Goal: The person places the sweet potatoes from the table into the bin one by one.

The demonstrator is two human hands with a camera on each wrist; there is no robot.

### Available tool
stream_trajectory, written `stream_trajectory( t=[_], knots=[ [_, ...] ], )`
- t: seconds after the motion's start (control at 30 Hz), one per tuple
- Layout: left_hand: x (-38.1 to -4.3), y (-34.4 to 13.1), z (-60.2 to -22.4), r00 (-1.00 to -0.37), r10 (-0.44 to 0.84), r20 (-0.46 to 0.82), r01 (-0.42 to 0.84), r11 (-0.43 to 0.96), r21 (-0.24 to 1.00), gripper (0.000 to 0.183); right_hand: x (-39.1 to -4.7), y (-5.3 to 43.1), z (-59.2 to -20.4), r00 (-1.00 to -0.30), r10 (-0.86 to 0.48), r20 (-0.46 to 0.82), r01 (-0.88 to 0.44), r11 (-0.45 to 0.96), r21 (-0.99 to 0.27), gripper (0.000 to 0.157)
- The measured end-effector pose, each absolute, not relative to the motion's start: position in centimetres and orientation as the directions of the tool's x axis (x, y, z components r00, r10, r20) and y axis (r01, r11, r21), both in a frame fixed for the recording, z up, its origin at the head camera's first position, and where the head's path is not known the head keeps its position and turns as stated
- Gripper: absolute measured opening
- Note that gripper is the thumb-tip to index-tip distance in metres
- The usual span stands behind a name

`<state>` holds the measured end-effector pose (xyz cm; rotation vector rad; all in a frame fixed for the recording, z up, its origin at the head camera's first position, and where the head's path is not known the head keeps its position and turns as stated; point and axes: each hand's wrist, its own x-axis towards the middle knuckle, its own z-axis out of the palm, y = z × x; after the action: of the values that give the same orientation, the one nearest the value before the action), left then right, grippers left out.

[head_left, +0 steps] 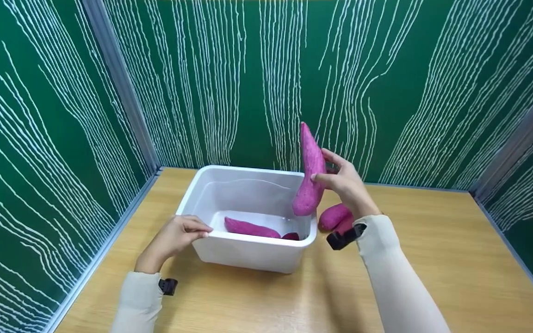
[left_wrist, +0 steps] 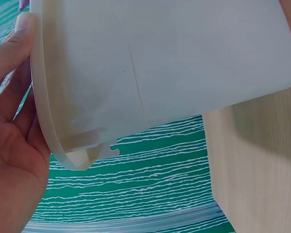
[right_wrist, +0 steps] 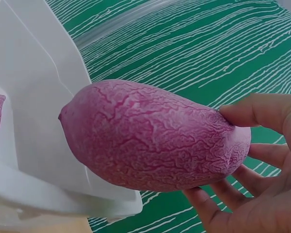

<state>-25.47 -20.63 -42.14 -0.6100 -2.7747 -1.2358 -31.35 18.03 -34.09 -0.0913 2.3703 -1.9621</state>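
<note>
1. Right hand [head_left: 346,182] grips a sweet potato [head_left: 312,163] by the tub [head_left: 248,252], at its 2 o'clock.
2. Left hand [head_left: 178,236] pinches the rim at 8 o'clock.
3. Inner potato [head_left: 248,228] lies inside, 6 o'clock; outer potatoes [head_left: 334,217], on the desk [head_left: 456,259], 3 o'clock.

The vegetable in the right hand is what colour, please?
The vegetable is pinkish purple, mottled paler, clearest in the right wrist view.

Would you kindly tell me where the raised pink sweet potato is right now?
In the head view, the raised sweet potato is right of centre, gripped by the right hand at the right end of the white bin.
</note>
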Motion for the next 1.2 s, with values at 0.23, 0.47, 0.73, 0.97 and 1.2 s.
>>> stream_trajectory(
  t=[0.23,0.47,0.73,0.97,1.2],
  knots=[
    [-25.6,-20.6,-42.2,-0.926,0.331,0.182,0.356,0.605,0.712,0.012,-31.5,17.0,-33.9,-0.994,-0.112,-0.004,-0.021,0.226,-0.974,0.08],
    [-25.6,-20.7,-42.3,-0.924,0.336,0.184,0.361,0.601,0.714,0.013,-31.6,15.9,-34.0,-0.991,-0.136,0.012,-0.049,0.267,-0.962,0.08],
    [-25.6,-20.6,-42.2,-0.923,0.33,0.197,0.369,0.615,0.697,0.013,-31.7,14.7,-34.3,-0.985,-0.168,0.036,-0.085,0.292,-0.953,0.077],
    [-25.6,-20.7,-42.3,-0.925,0.327,0.195,0.365,0.619,0.695,0.013,-31.7,13.5,-34.4,-0.977,-0.21,0.048,-0.114,0.318,-0.941,0.076],
    [-25.7,-20.8,-42.4,-0.927,0.326,0.187,0.359,0.618,0.7,0.013,-31.6,12.5,-34.4,-0.967,-0.245,0.066,-0.154,0.363,-0.919,0.075]
  ],
)
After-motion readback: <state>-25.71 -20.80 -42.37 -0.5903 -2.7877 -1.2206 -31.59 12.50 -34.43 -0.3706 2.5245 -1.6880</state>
